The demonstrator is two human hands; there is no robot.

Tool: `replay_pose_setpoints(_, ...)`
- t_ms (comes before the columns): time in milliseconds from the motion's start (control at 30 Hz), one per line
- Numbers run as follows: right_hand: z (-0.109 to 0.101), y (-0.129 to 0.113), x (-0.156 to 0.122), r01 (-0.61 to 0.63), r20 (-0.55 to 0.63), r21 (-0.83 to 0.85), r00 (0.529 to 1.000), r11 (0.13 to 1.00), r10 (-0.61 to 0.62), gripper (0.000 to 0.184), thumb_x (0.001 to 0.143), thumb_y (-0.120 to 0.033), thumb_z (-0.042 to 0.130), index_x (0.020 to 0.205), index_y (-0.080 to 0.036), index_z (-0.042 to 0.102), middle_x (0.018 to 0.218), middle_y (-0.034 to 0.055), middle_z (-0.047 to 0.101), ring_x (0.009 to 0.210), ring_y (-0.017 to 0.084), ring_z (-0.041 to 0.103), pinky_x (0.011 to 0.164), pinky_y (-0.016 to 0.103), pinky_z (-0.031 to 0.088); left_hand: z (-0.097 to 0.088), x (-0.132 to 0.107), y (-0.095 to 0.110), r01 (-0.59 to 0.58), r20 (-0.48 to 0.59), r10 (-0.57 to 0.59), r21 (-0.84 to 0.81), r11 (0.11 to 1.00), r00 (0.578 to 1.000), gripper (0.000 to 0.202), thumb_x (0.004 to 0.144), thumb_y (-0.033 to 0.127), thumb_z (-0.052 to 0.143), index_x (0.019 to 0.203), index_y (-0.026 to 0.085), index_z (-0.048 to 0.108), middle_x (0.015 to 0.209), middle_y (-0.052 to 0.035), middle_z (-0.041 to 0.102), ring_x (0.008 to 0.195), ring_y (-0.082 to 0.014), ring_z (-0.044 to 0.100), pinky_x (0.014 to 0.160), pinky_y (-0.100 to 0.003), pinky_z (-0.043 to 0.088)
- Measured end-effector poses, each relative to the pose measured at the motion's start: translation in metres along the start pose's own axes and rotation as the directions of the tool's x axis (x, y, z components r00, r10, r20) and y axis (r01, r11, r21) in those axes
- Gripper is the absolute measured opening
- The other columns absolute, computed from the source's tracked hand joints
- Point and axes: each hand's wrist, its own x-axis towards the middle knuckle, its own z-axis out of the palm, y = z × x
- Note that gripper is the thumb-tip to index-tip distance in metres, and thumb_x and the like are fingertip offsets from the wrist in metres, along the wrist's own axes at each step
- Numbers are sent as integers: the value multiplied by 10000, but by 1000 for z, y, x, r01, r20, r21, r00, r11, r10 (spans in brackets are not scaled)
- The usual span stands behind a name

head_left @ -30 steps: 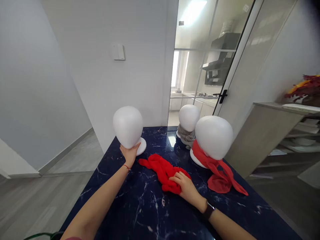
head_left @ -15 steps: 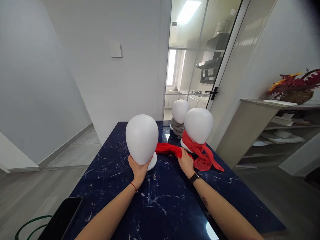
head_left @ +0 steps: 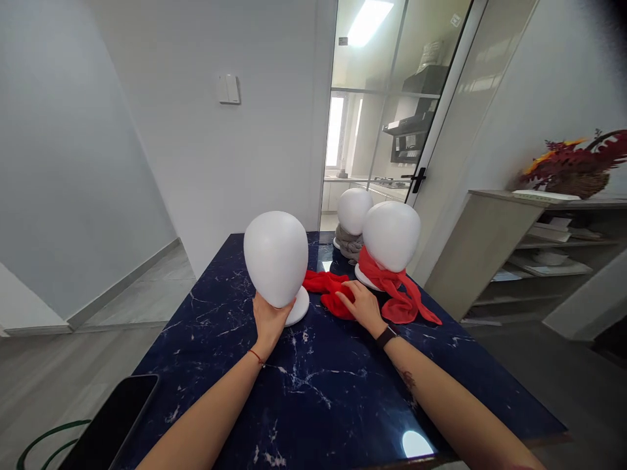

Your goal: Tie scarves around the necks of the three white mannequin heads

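A blank white mannequin head (head_left: 276,254) stands on its round base at the middle left of the table. My left hand (head_left: 271,323) is wrapped round its neck, just under the chin; the head hides some of the fingers. To the right of it lies a loose red scarf (head_left: 336,307), bunched on the tabletop. My right hand (head_left: 363,304) rests at the scarf's right end, fingers stretched and thumb apart, not gripping it. Just beyond, a second mannequin head (head_left: 391,235) wears another red scarf (head_left: 401,307) round its neck, one end trailing on the table.
A third mannequin head (head_left: 354,211) with a grey scarf (head_left: 349,244) stands behind. The dark blue marbled table (head_left: 313,398) has a black phone (head_left: 110,424) at its left edge. A glass door (head_left: 372,130) is at the back, a shelf unit (head_left: 509,222) at the right.
My right hand has loosened from the red scarf, its fingers now spread. The scarf has bunched toward me. My left hand remains on the mannequin head's neck; the view has shifted slightly.
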Motion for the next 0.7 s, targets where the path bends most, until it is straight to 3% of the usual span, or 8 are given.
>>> replay_pose_setpoints(100, 2, -11, -3, 95, 51, -178, 995, 979, -88, 466, 831, -517, 517, 1155, -184, 552, 1103, 108, 598, 1018, 256, 529, 879, 375, 384, 0, -5, -1, -27, -69, 31, 60, 998, 997, 838, 547, 562, 738, 1209, 145, 436, 1175, -147, 526, 1131, -320, 478, 922, -445, 405)
replay_pose_setpoints(200, 10, -10, -6, -34, 53, -286, 997, 958, 51, 509, 839, -425, 529, 1257, -140, 470, 1080, 142, 584, 997, 273, 527, 838, 389, 393, 0, -9, 0, -35, -72, 44, 128, 991, 996, 911, 526, 595, 734, 1236, 129, 402, 1161, -156, 510, 1127, -336, 470, 912, -457, 409)
replay_pose_setpoints(267, 14, -3, -5, -97, 93, -286, 987, 953, 128, 375, 845, -326, 510, 1167, -137, 533, 996, 129, 592, 953, 258, 540, 803, 363, 405, 0, -10, 0, -44, -53, 53, 167, 985, 997, 917, 523, 598, 732, 1232, 117, 404, 1128, -155, 517, 1103, -341, 482, 900, -462, 413)
replay_pose_setpoints(333, 15, 6, -3, -120, 119, -214, 982, 969, 148, 234, 827, -236, 485, 1021, -161, 592, 935, 98, 586, 909, 230, 546, 783, 331, 412, 0, -9, 0, -53, -45, 63, 196, 979, 997, 930, 521, 584, 739, 1242, 107, 397, 1111, -157, 523, 1086, -343, 491, 897, -462, 413)
replay_pose_setpoints(433, 13, 17, 1, -166, -15, -12, 986, 986, 166, 213, 793, -191, 443, 962, -174, 571, 955, 83, 562, 894, 208, 539, 788, 314, 417, 1, -7, 0, -65, -30, 72, 195, 979, 997, 908, 538, 553, 743, 1254, 120, 392, 1114, -152, 533, 1080, -341, 502, 893, -452, 414)
replay_pose_setpoints(567, 9, 21, 3, -227, -165, 257, 947, 939, 274, 188, 784, -244, 404, 926, -175, 507, 852, 65, 577, 783, 208, 543, 719, 325, 424, 1, -6, -1, -68, -9, 69, 133, 989, 998, 836, 564, 532, 736, 1237, 158, 410, 1149, -136, 548, 1102, -336, 511, 892, -439, 421)
replay_pose_setpoints(700, 3, 22, 4, -254, -281, 396, 881, 882, 380, 196, 820, -334, 376, 869, -187, 497, 772, 55, 592, 703, 202, 533, 676, 323, 416, 1, -6, -3, -67, -20, 70, 130, 989, 997, 830, 579, 546, 719, 1243, 158, 406, 1187, -145, 544, 1123, -335, 506, 895, -439, 423)
